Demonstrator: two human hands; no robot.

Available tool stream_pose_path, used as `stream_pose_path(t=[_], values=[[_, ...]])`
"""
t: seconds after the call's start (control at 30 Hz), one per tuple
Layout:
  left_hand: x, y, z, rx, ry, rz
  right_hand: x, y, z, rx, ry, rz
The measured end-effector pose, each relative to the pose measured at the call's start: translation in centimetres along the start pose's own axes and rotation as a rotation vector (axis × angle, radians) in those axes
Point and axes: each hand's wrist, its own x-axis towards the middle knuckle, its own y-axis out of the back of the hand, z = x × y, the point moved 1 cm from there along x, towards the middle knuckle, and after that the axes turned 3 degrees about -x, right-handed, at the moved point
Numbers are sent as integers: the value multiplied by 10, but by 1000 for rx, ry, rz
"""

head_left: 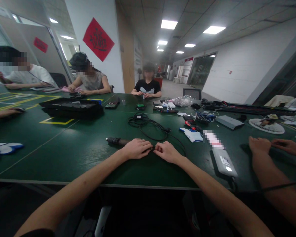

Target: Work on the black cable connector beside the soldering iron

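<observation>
My left hand (138,148) is closed around the body of a dark electric screwdriver (119,141), which lies sideways just above the green table with its chuck pointing left. At the tool's other end, my right hand (166,151) is closed, its fingertips pinching a small dark piece close to the left fingertips. My fingers mostly hide that piece, so I cannot tell its kind. Beyond my hands lies a loosely coiled black cable (150,125) with a small adapter block (138,117). One loop of it curves down behind my right wrist.
A black tray-like housing (71,110) stands at left. Gloves (5,149) lie nearer. On the right are a glove (192,134), a red-handled screwdriver (189,124), a grey power bank-like box (224,163) and a round white part (266,125). A neighbour's hands (260,144) rest at far right; several co-workers sit around.
</observation>
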Motion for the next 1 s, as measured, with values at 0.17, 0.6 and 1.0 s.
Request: stream_pose_path(t=[0.17,0.6,1.0], values=[[1,-1,-1,-8,15,-24,0,1,0,-3,0,3],[1,-1,-1,6,36,-28,0,-1,1,-19,7,8],[1,-1,-1,11,16,-23,0,-1,-1,-13,4,7]])
